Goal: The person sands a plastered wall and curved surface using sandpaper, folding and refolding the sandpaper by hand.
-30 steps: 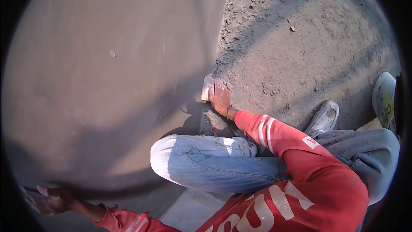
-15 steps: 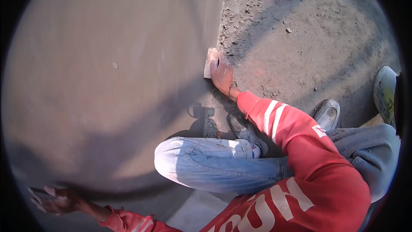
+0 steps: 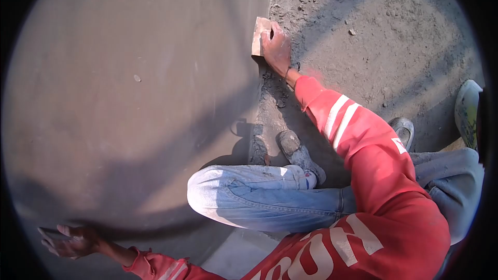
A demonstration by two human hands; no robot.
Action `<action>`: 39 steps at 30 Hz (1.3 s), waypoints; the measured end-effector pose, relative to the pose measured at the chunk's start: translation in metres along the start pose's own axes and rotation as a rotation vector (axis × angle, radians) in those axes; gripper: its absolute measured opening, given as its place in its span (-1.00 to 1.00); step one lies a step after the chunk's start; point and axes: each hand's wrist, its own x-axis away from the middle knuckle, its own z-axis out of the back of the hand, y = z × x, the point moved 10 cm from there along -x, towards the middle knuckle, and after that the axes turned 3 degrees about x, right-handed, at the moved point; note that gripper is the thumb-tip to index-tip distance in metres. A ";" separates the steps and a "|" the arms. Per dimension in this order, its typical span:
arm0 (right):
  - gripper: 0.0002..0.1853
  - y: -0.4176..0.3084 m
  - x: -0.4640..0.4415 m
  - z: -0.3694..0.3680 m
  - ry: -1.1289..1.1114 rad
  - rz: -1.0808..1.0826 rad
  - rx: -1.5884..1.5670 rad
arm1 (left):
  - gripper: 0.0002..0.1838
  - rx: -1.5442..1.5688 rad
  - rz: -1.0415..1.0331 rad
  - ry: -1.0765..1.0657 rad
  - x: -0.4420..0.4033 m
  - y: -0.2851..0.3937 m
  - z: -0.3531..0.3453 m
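My right hand [image 3: 277, 49] grips a pale, flat wooden block [image 3: 258, 39] with closed fingers. The block lies along the edge of a smooth grey-brown cement surface [image 3: 145, 119], where it meets rough ground. At the lower left, my left hand [image 3: 72, 241] is beside the same surface with its thumb and fingers apart. Whether it touches the surface I cannot tell, and part of it is in shadow.
Rough soil [image 3: 373, 46] with small clods runs along the right side. My bent knee [image 3: 207, 192] in jeans is close to the cement surface. A dusty shoe [image 3: 298, 150] rests by its edge. A pale, stained object [image 3: 468, 114] shows at the far right.
My right hand has slid the wooden block up the view along the cement edge, the arm stretching further out. My left hand has hardly moved.
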 end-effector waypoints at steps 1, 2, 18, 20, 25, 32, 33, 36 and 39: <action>-0.69 0.012 0.041 -0.017 -0.026 -0.058 0.035 | -0.46 0.003 0.019 0.000 -0.002 0.002 0.002; -0.57 0.037 0.097 -0.045 -0.034 -0.066 0.022 | -0.46 -0.007 0.018 0.002 -0.002 0.000 0.003; -0.74 -0.010 0.008 -0.003 0.036 -0.045 -0.162 | -0.45 0.009 -0.007 0.002 -0.011 0.001 0.010; -0.66 0.012 0.101 -0.040 -0.005 -0.025 -0.045 | -0.44 0.020 -0.001 0.013 -0.015 0.000 0.012; -0.42 0.066 0.242 -0.101 -0.448 -0.261 -0.095 | -0.42 0.035 -0.023 -0.001 -0.032 -0.004 0.016; -0.72 -0.039 -0.061 0.024 0.256 -0.018 -0.191 | -0.40 -0.005 -0.003 0.018 -0.015 -0.006 0.030; -0.71 -0.043 -0.088 0.029 0.247 -0.023 -0.261 | -0.40 -0.032 0.002 0.006 -0.014 -0.008 0.032; -0.73 -0.053 -0.069 0.027 0.242 -0.015 -0.190 | -0.40 -0.034 -0.008 0.020 -0.002 -0.021 0.041; -0.73 -0.029 0.073 -0.015 0.143 0.081 -0.212 | -0.34 -0.072 0.051 -0.008 -0.019 -0.019 0.053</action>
